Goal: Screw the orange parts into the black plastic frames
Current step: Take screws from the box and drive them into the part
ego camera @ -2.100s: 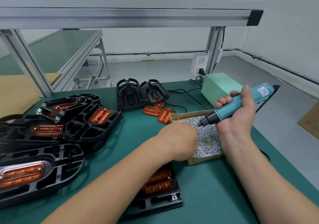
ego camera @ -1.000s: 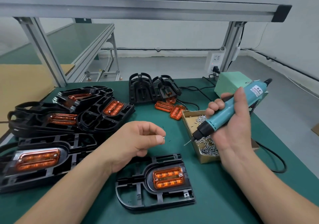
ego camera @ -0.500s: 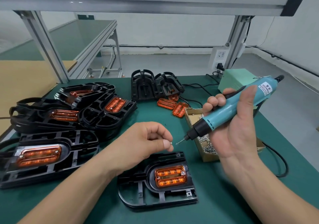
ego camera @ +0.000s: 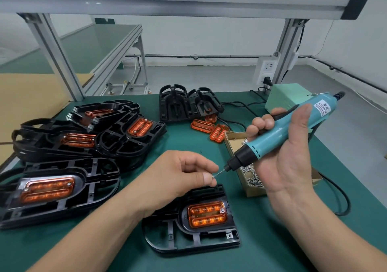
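Far left of the working frame (ego camera: 167, 236): a pile of black frames (ego camera: 98, 173), orange inserts already in them.

Left hand (ego camera: 180, 177), just above the working frame's upper edge: thumb and forefinger pinch a small screw (ego camera: 213, 176), the other fingers curled in. The screw meets the tip of the driver's bit.

Working frame lies flat on the green mat (ego camera: 272, 240), orange part (ego camera: 207, 214) seated in its recess. One screw looks driven at the part's upper right corner. The other corners are hard to read.

Beyond the frame, up and right: loose orange parts (ego camera: 202, 125). Right of the frame: cardboard screw box (ego camera: 255, 192).

Right hand (ego camera: 289, 162), above that box, is wrapped round the teal electric driver (ego camera: 278, 133), bit angled down-left toward the pinch.

Step in hand, as I judge it: loading the screw on the bit. Seat it square on the tip before letting go. Then carry it to an open hole, driver upright, light pressure, and trigger only once the thread finds the hole. A skewed screw would likely drop or cross-thread.
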`<state>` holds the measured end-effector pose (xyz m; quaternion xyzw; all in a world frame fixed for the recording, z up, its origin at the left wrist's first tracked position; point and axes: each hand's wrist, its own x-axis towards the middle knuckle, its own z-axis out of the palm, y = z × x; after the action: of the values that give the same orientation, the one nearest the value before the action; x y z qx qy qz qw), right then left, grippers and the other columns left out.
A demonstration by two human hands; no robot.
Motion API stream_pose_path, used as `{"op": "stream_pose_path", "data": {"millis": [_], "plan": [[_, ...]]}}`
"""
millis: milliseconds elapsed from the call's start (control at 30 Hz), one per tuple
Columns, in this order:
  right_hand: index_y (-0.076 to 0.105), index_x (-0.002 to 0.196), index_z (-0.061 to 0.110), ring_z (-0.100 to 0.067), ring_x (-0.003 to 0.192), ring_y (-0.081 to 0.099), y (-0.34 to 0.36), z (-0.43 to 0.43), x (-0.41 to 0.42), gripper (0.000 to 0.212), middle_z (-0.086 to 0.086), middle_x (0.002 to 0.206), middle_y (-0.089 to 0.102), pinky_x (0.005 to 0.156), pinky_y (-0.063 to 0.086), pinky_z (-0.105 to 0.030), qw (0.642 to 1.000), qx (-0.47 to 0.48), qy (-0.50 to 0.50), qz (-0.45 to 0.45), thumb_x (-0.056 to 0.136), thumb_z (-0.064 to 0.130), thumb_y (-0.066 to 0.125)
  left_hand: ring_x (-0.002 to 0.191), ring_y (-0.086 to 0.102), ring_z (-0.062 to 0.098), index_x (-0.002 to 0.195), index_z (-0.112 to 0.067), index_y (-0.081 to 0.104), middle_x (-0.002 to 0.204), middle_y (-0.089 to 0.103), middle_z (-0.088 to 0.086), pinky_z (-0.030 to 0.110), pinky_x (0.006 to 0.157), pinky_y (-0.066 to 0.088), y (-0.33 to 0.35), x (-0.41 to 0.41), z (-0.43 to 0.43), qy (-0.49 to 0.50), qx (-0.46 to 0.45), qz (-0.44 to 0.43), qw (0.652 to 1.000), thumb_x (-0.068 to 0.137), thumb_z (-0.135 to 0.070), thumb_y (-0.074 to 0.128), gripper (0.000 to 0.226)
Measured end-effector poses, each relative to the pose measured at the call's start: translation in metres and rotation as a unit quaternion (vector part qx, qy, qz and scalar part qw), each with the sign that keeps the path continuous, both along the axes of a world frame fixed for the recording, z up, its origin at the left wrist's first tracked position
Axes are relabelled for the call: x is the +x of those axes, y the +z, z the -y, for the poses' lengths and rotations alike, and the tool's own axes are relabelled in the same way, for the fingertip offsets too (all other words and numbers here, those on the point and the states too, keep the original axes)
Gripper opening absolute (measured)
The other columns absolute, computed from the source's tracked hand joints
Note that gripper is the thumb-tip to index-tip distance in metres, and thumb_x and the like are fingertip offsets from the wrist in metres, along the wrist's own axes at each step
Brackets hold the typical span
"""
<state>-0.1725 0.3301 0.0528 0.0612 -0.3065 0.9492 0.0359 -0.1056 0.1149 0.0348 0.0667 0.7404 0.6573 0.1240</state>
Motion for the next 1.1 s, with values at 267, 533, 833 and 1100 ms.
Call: {"op": "stream_pose_path", "data": {"millis": [267, 533, 833, 1100], "plan": [[0.063, 0.097, 0.016, -0.016, 0.074, 0.059, 0.000, 0.001, 0.000, 0.044, 0.000, 0.077, 0.052, 0.075, 0.057, -0.031, 1.000, 0.000, 0.004, 0.001, 0.104, 0.058, 0.057, 0.051, 0.054, -0.005, 0.104, -0.018, 0.080, 0.097, 0.082, 0.010, 0.007, 0.048, 0.037, 0.002, 0.002, -0.002, 0.002, 0.007, 0.011, 1.000, 0.095, -0.010, 0.078, 0.013], [0.063, 0.096, 0.016, -0.017, 0.074, 0.059, -0.002, 0.002, 0.000, 0.043, 0.000, 0.077, 0.052, 0.074, 0.057, -0.032, 1.000, 0.007, 0.014, -0.002, 0.100, 0.059, 0.061, 0.060, 0.066, -0.004, 0.109, -0.008, 0.076, 0.094, 0.082, 0.011, 0.002, 0.053, 0.042, 0.006, 0.004, -0.005, 0.001, -0.001, 0.012, 1.000, 0.093, -0.001, 0.077, 0.017], [0.062, 0.098, 0.016, -0.017, 0.072, 0.059, -0.003, 0.004, 0.000, 0.045, 0.000, 0.075, 0.053, 0.069, 0.057, -0.031, 0.999, 0.034, 0.034, -0.009, 0.087, 0.059, 0.069, 0.091, 0.079, 0.015, 0.100, -0.030, 0.079, 0.094, 0.082, 0.003, 0.018, 0.082, 0.057, 0.002, 0.004, -0.005, 0.018, -0.048, -0.027, 0.998, 0.089, -0.009, 0.084, 0.024], [0.063, 0.099, 0.016, -0.017, 0.071, 0.060, -0.005, 0.005, 0.000, 0.043, -0.001, 0.075, 0.053, 0.070, 0.057, -0.030, 0.997, 0.053, 0.043, -0.020, 0.090, 0.058, 0.067, 0.070, 0.057, 0.010, 0.099, -0.030, 0.080, 0.089, 0.080, -0.008, 0.018, 0.070, 0.050, 0.004, 0.007, -0.011, 0.039, -0.131, -0.051, 0.989, 0.088, -0.016, 0.085, 0.019]]}}
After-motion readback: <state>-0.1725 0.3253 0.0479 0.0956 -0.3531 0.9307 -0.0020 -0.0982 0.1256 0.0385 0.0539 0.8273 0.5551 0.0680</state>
